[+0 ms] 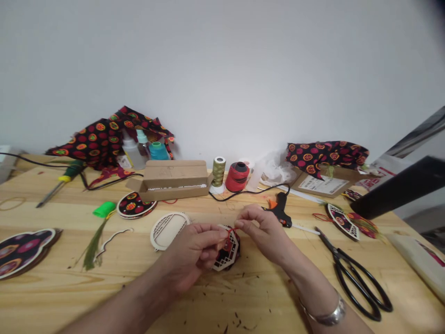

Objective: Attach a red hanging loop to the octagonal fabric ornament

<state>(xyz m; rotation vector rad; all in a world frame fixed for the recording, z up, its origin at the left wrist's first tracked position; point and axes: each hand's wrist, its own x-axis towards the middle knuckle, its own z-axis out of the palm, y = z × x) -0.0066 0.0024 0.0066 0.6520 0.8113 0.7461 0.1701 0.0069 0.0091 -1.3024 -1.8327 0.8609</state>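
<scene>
My left hand [189, 255] pinches a small hexagonal ornament [226, 250] of dark patterned fabric in a white lattice frame. A thin red cord [232, 232] rises from the top of the ornament. My right hand [262, 232] holds that cord between thumb and fingertips, just right of the ornament. Part of the ornament is hidden behind my left fingers. A round wooden lattice frame [167, 230] lies on the table just beyond my left hand. A black and orange hot glue gun [280, 211] sits just beyond my right hand.
Black-handled scissors [354, 278] lie on the wooden table [222, 297] to the right. Fabric-covered ornaments, a green tassel [94, 243], thread spools [237, 176], a cardboard box [170, 181], a screwdriver [66, 181] and crumpled patterned fabric [104, 139] are spread around. A black cable crosses the back.
</scene>
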